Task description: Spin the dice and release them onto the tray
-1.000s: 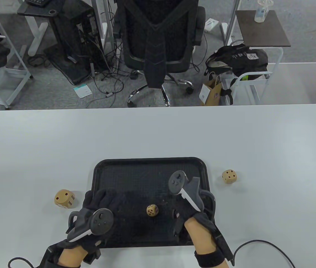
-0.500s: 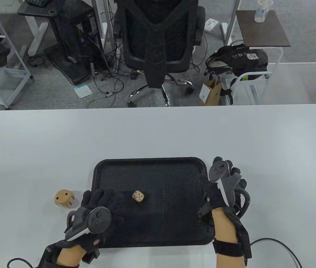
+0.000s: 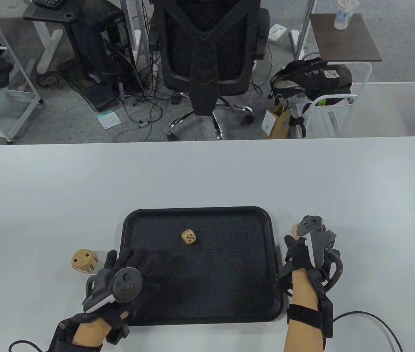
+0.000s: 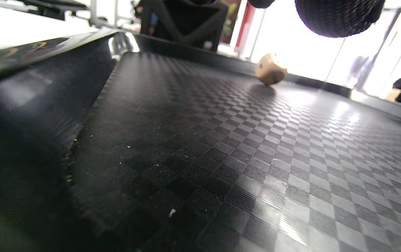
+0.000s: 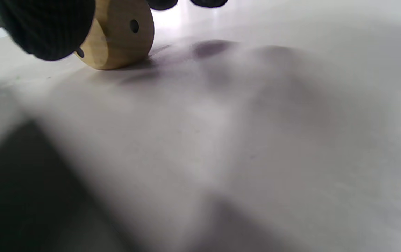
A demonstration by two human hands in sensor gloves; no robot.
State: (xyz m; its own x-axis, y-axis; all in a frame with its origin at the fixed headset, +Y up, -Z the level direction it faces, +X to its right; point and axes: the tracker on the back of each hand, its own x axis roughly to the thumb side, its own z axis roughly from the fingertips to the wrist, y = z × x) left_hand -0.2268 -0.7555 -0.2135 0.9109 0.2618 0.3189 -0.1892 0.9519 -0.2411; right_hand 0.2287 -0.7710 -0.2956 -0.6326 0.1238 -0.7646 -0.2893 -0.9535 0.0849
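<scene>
A black tray [image 3: 273, 264] lies at the table's near middle. One small wooden die [image 3: 189, 237] sits on its far half; the left wrist view shows the same small die [image 4: 271, 69] near the far rim. My left hand [image 3: 128, 258] rests flat on the tray's near-left part with straight fingers and holds nothing. A large wooden die [image 3: 84, 260] stands on the table just left of that hand. Right of the tray, my right hand [image 3: 297, 240] curls round a second small die [image 5: 120, 35] that rests on the table, with the thumb [image 5: 46, 24] against its side.
The white table [image 3: 207, 176] stretches wide beyond the tray. Glove cables trail off the near edge at both wrists. Behind the table are an office chair [image 3: 207, 55], a side table with a bottle, bags and floor cables.
The die on the tray rolled from near the front towards the far half. My right hand left the tray, went right to the table die and closed round it. My left hand slid back slightly.
</scene>
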